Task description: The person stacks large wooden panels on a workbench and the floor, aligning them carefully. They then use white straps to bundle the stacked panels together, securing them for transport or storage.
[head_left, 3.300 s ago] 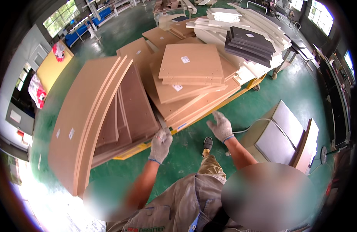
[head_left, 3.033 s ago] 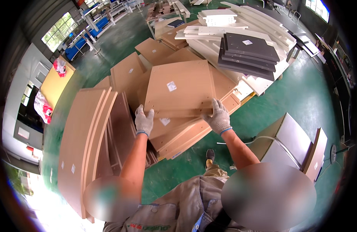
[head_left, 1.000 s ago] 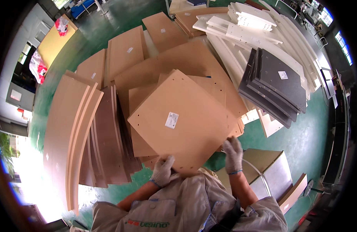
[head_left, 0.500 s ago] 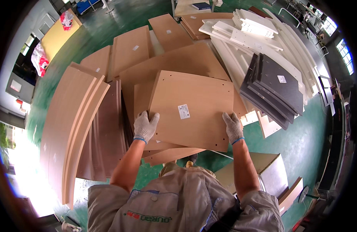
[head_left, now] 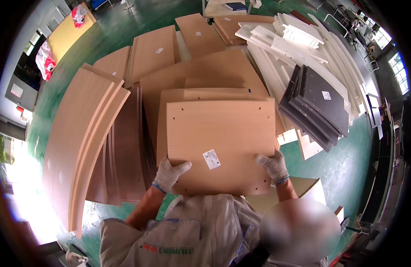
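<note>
A: Starting at the left, what is there?
B: Long brown boards stand in a group, with darker boards just beside them.

A: And the left hand?
B: Gloved in pale knit, it grips the left side of a square board, thumb on the upper face. Compared with half a second ago, it sits nearer the body.

A: What about the square board itself?
B: It differs most. Its sides run almost straight toward the person, whereas half a second ago they slant. Its near edge now reaches the grey shirt, and more of the brown board beyond it comes into sight. It lies between the two hands, above the pile; I can't tell whether it rests on anything underneath.

A: How does it look?
B: Flat, light brown and smooth, with small dark holes near the corners. A white sticker sits askew, below the middle.

A: Then the right hand?
B: Also gloved, it is closed on the right side, thumb on top, and nearer the body too.

A: Farther right?
B: Dark grey boards lie stacked, with white boards behind them.
</note>
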Available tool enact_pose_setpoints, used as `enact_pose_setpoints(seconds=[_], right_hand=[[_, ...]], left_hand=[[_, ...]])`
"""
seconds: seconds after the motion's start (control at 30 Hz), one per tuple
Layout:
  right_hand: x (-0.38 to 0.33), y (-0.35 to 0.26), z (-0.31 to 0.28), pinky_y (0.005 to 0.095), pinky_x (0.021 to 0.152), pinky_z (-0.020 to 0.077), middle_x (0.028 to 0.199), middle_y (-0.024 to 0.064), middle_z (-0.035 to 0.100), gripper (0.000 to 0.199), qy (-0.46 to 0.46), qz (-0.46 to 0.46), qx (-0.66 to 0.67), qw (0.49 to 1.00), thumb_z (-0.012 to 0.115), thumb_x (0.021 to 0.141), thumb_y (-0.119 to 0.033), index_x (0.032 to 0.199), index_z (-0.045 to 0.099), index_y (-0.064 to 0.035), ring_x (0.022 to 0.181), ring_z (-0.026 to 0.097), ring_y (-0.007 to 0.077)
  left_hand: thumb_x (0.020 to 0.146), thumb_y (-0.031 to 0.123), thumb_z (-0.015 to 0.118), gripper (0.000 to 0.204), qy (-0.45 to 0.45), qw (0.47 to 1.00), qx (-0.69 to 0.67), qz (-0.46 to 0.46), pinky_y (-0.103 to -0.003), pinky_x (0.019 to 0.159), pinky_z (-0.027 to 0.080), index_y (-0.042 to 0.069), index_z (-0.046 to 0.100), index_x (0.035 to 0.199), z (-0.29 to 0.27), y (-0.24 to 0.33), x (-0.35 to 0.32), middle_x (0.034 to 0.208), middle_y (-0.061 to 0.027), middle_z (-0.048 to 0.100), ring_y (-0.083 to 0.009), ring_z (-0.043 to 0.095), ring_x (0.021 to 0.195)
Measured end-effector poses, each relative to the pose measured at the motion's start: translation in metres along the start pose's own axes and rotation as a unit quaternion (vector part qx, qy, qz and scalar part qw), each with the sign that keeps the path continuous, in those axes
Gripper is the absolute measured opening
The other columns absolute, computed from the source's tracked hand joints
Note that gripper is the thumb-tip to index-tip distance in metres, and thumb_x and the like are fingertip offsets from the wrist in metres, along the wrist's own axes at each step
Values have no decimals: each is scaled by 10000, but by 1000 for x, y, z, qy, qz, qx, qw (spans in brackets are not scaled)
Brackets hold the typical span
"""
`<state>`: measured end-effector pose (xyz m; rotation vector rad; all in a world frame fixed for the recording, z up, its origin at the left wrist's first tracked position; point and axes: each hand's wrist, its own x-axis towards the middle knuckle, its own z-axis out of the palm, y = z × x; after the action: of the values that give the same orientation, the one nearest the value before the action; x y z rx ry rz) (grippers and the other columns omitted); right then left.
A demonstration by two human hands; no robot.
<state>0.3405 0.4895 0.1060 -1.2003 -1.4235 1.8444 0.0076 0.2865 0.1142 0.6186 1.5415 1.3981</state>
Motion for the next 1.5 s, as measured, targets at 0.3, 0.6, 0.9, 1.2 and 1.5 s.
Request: enact_pose_setpoints(seconds=[0.3,0.6,0.9,1.2,1.5], right_hand=[[43,-51,12,349,800,598,933,47,769,431,34,-258,-171,950,952,662,-147,1022,746,-29,882,731,169],[46,-43,12,351,838,596,1131,59,729,673,16,-258,37,965,962,719,-232,1266,640,-10,1017,697,168],[48,-69,15,325,828,595,1024,37,749,436,22,-251,-14,968,861,752,-78,1152,702,-5,944,711,156],[-18,-24,16,321,810,599,975,66,771,474,110,-222,-13,969,950,736,-194,1095,724,19,905,729,158],[10,-39,32,300,843,563,1099,63,756,440,93,-50,-14,994,835,911,-297,1188,727,27,969,688,128]], left_hand=[[717,72,903,380,-5,958,199,207,-341,825,600,7,734,1052,-29,57,74,994,-67,784,-174,740,880],[725,35,814,548,-30,971,-69,226,-358,917,562,6,636,1243,-27,58,76,1163,-64,697,-169,665,1068],[742,50,786,403,-13,958,51,281,-319,798,558,1,684,1129,-23,63,89,1054,-34,709,-136,653,935],[781,10,749,190,33,982,-33,182,-291,667,530,-7,682,959,-21,23,27,793,-9,677,-90,613,719],[956,294,785,424,35,999,17,3,-302,778,566,-32,691,1209,-13,16,54,1074,-66,739,-125,683,926]])
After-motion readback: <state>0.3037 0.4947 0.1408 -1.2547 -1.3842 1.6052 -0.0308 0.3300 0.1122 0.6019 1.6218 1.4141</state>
